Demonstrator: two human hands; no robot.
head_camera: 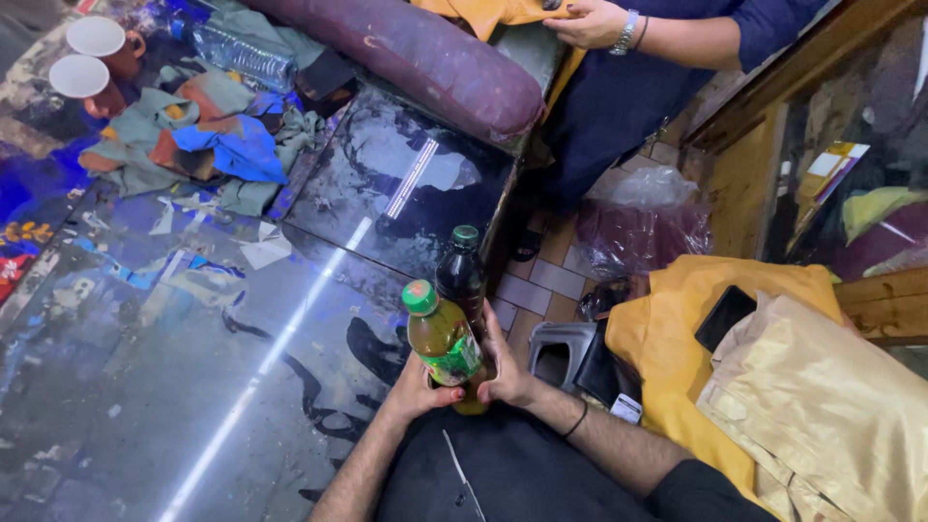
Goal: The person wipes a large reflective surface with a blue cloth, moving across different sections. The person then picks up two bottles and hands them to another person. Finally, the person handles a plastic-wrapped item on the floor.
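bottles, amber (444,340) and dark (462,274), gripped in both hands, glossy table (193,367) alongside

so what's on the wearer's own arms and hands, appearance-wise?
Both forearms are bare, no gloves. The right hand has a thin dark band at the wrist and a dark sleeve pushed up near the elbow. The left hand shows no rings or watch.
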